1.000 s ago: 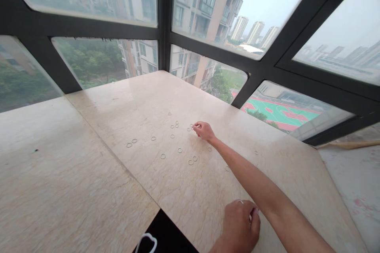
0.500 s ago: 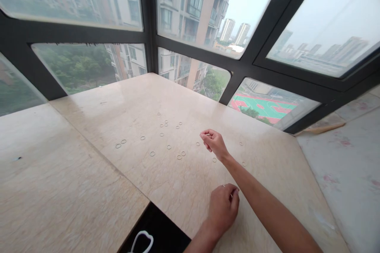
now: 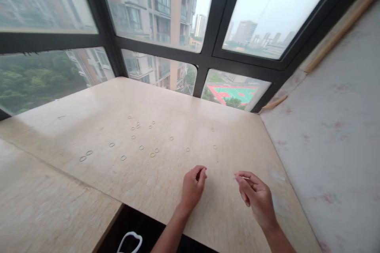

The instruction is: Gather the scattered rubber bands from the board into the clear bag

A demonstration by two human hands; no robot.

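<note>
Several thin rings lie scattered over the beige marble-patterned surface; one ring (image 3: 188,150) is beyond my left hand, and another ring (image 3: 215,147) rests farther right. My left hand (image 3: 193,187) is low over the near surface, fingers curled and thumb against the index finger; whatever is inside is hidden. To its right, my right hand (image 3: 257,195) holds thumb and index fingertips together in a pinch, with the other fingers bent. Anything between those tips is too small to name. The two hands are apart.
Dark window frames (image 3: 204,57) border the far edge of the marble surface (image 3: 97,110). A flowered wall (image 3: 332,126) rises on the right. At the near edge, a dark recess (image 3: 154,231) holds a white loop-shaped object (image 3: 130,241).
The view has turned right. My right hand has drawn back from among the rings to the right of my left hand, still pinched. My left hand stays curled.
</note>
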